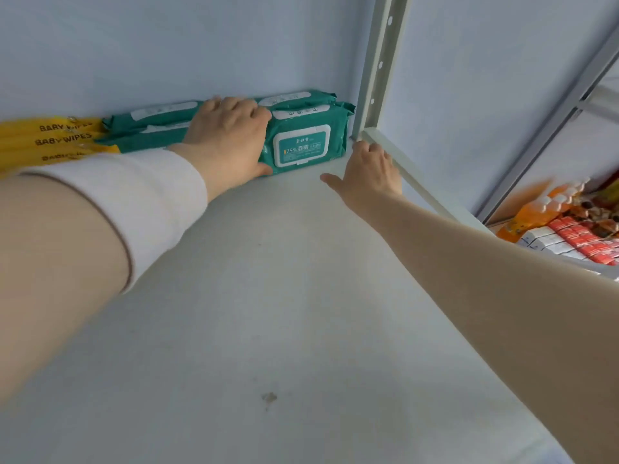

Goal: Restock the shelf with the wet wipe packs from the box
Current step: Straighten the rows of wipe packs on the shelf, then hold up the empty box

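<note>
Several teal wet wipe packs (303, 147) stand on edge in a row against the back wall of the grey shelf (284, 296), near its right rear corner. My left hand (231, 135) grips the front teal pack, fingers curled over its top and thumb at its lower face. My right hand (371, 170) lies open on the shelf just right of the packs, fingers touching the shelf's side rail (402, 162). The box is out of view.
Yellow baby wipes packs (50, 139) line the back wall at the left. A perforated metal upright (382, 65) stands at the right rear corner. Orange bottles (542, 209) and red-and-white boxes (576, 239) fill a lower shelf at the right.
</note>
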